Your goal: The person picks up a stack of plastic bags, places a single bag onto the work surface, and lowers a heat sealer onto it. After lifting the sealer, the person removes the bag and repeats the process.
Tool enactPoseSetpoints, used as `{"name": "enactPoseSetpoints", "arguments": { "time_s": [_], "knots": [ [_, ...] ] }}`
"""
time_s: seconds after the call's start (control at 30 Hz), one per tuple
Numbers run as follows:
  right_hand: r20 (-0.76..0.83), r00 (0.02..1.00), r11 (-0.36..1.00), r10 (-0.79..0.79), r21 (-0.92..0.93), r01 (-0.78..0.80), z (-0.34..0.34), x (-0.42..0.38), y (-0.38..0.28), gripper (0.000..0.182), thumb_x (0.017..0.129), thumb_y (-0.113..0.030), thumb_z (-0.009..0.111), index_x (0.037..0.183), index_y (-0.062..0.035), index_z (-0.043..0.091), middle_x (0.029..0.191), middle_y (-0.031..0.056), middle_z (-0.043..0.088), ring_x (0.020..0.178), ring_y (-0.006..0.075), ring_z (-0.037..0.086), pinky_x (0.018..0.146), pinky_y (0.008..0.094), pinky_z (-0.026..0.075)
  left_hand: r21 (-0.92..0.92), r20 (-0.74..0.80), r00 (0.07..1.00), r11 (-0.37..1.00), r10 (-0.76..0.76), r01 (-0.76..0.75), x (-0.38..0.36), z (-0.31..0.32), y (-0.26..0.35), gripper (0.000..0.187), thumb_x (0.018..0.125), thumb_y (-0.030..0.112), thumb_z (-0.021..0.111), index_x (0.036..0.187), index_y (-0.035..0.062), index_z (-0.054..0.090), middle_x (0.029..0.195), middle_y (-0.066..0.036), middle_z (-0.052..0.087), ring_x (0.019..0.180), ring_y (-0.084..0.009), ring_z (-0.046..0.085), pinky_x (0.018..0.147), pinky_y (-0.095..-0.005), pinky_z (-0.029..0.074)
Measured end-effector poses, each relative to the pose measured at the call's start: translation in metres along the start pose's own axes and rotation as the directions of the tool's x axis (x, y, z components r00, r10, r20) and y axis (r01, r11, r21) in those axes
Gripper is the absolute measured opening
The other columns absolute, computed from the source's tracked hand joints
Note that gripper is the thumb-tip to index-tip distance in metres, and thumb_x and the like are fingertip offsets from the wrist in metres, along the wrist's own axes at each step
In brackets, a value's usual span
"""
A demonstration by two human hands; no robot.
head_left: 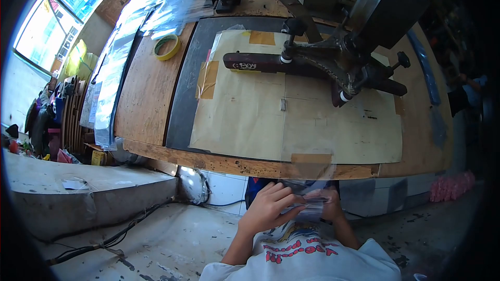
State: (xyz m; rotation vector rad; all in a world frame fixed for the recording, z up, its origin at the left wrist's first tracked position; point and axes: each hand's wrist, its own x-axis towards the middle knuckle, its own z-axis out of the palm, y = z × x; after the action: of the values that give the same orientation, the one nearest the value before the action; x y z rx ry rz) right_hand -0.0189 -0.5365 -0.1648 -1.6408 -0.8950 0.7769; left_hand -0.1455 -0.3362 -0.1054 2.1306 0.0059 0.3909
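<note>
Close to my body, just off the table's front edge, my left hand (272,206) is closed, thumb against fingers, on clear plastic film (312,203). My right hand (329,204) is behind the same film, its fingers bent round the film's right side. The film reaches up over the wooden edge (250,167) near a strip of brown tape (311,158). Beyond my hands, a cream paper sheet (239,119) lies taped on a dark board (179,119). A dark metal machine arm with a long bar (307,67) stands over the sheet's far part.
A yellow tape roll (167,48) lies on the wooden tabletop (140,104) at the left. Stacked clear plastic sheets (172,5) cover the far left. Pink material (452,186) sits at the far right. Black cables (114,237) run along the floor at lower left.
</note>
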Motion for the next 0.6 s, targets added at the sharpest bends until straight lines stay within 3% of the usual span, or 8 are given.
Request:
{"name": "enactPoseSetpoints", "arguments": {
  "time_s": [0.23, 0.6],
  "knots": [
    [0.026, 0.997, 0.995, -0.066, -0.071, 0.068, -0.0019, 0.0059, -0.0066, 0.033, 0.068, -0.009, 0.085, 0.099, -0.0044, 0.074, 0.096, 0.0087, 0.076, 0.087, 0.0188, 0.073, 0.081, 0.0310, 0.056, -0.020, -0.008, 1.000, 1.000, 0.001, -0.001, -0.0007, 0.0010, -0.0014, 0.014, 0.084, 0.018, 0.075, 0.093, 0.0125, 0.066, 0.074, -0.002, 0.052, 0.072, -0.0220, 0.050, 0.066, -0.0346, 0.041],
    [0.014, 0.999, 0.998, -0.050, -0.043, 0.051, -0.0010, 0.0039, -0.0079, 0.032, 0.070, -0.006, 0.083, 0.100, -0.0039, 0.074, 0.098, 0.0089, 0.075, 0.089, 0.0178, 0.073, 0.083, 0.0301, 0.056, -0.018, -0.017, 1.000, 1.000, 0.008, -0.008, -0.0011, 0.0014, -0.0001, 0.014, 0.083, 0.017, 0.075, 0.093, 0.0122, 0.067, 0.074, -0.002, 0.051, 0.073, -0.0217, 0.050, 0.066, -0.0348, 0.040]
  ]
}}
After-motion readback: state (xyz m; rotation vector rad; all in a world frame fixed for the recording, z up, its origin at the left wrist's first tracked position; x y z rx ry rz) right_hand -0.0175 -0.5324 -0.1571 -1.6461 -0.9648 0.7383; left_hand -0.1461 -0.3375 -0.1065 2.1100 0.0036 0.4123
